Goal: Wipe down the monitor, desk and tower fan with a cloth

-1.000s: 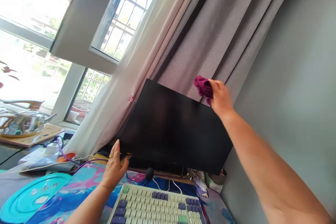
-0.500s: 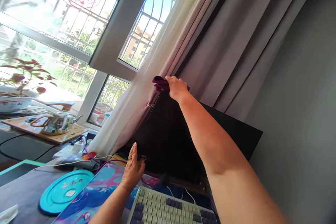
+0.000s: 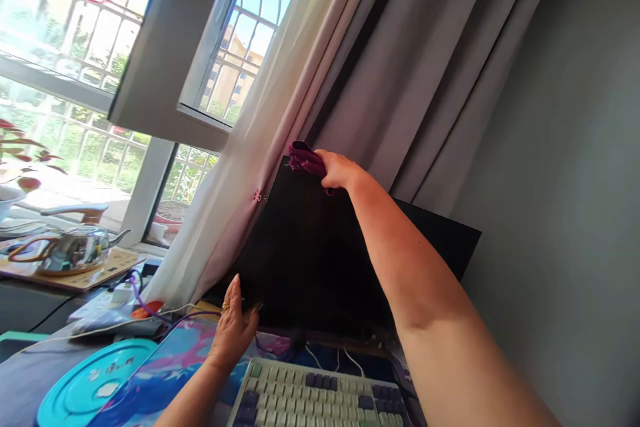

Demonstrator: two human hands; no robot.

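A black monitor (image 3: 310, 260) stands tilted in front of the curtains. My right hand (image 3: 337, 170) is closed on a dark purple cloth (image 3: 304, 157) and presses it on the monitor's top left corner. My left hand (image 3: 233, 327), with a ring on one finger, rests against the monitor's lower left corner, fingers stretched upward. A keyboard (image 3: 320, 397) with cream and purple keys lies just below the monitor on a colourful desk mat (image 3: 165, 367).
A round teal lid (image 3: 87, 383) lies at the left of the desk. Cables and a power strip (image 3: 120, 293) sit behind it. A glass teapot on a wooden tray (image 3: 70, 257) stands by the window. Grey curtains (image 3: 400, 80) and a grey wall (image 3: 560, 180) close the right.
My right hand has carried the cloth from the monitor's top right corner across to its top left corner. My left hand has stayed at the lower left corner.
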